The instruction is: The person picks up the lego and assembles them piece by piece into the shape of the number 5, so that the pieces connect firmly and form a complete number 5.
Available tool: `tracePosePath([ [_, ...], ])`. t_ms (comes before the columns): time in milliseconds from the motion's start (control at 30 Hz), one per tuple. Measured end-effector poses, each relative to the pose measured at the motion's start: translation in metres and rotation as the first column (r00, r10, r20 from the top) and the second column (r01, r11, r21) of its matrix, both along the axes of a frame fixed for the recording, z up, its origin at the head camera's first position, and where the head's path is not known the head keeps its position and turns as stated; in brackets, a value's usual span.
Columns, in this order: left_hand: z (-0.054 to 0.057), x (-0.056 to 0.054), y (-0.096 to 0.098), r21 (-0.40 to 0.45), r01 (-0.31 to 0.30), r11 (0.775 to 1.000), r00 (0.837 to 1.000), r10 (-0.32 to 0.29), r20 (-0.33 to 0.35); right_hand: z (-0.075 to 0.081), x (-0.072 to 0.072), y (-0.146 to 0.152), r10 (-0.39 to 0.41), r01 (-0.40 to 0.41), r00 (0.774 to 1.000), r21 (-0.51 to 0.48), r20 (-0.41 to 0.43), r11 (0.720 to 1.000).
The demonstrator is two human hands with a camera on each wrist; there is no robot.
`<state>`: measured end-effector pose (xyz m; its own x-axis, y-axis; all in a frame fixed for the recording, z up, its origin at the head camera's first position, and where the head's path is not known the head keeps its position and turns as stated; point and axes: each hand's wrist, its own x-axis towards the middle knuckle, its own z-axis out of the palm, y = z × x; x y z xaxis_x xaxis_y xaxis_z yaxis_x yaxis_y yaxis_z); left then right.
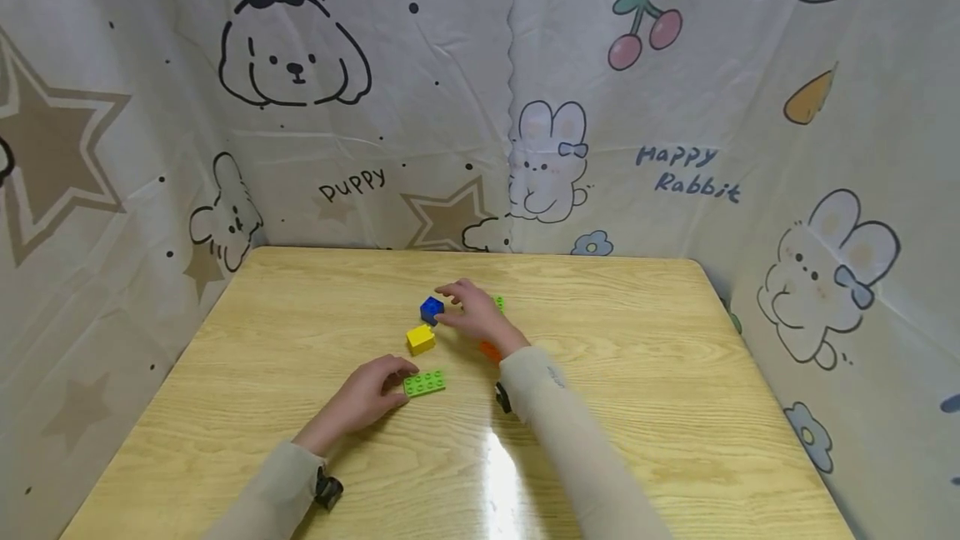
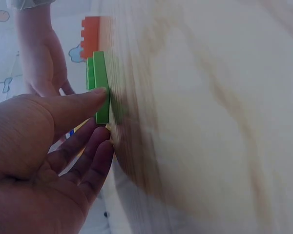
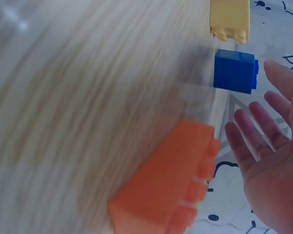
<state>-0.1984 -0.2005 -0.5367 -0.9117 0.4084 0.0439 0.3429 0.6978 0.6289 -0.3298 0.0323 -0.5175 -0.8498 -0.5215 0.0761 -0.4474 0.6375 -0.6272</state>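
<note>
My left hand pinches the left end of a light green toy building brick, which lies studs up on the table. In the left wrist view the thumb presses the long side of that green brick; the index fingertip is hidden behind it. My right hand hovers with spread fingers just right of a blue brick, and the right wrist view shows a gap between the fingers and the blue brick. A yellow brick sits between the blue and green ones.
An orange brick lies under my right wrist, partly covered. Behind the right hand another green brick shows only in part. The wooden table is bordered by a printed cloth at the back and sides.
</note>
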Motion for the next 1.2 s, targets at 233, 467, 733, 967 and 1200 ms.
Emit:
tracePosePath([
  [233, 0.002, 0.006, -0.018, 0.005, -0.009, 1.0, 1.0, 0.009, -0.002, -0.001, 0.001, -0.01, -0.02, 0.02, 0.999, -0.003, 0.039, 1.0],
  [467, 0.003, 0.008, -0.024, 0.02, -0.026, 0.999, 1.0, 0.025, 0.016, -0.004, 0.001, -0.015, -0.052, 0.05, 0.998, 0.035, 0.034, 0.998],
  [733, 0.003, 0.01, -0.025, 0.016, -0.026, 1.0, 1.0, 0.026, 0.006, -0.01, 0.001, -0.02, -0.082, 0.082, 0.996, 0.018, 0.024, 0.996],
  [967, 0.003, 0.01, -0.024, 0.021, -0.027, 0.999, 1.0, 0.027, 0.003, -0.009, 0.0, -0.021, -0.074, 0.074, 0.997, 0.015, 0.015, 0.997],
  [1200, 0.004, 0.01, -0.025, 0.005, -0.044, 0.999, 0.999, 0.044, 0.022, -0.009, -0.002, -0.018, -0.067, 0.068, 0.998, -0.012, 0.017, 0.998],
])
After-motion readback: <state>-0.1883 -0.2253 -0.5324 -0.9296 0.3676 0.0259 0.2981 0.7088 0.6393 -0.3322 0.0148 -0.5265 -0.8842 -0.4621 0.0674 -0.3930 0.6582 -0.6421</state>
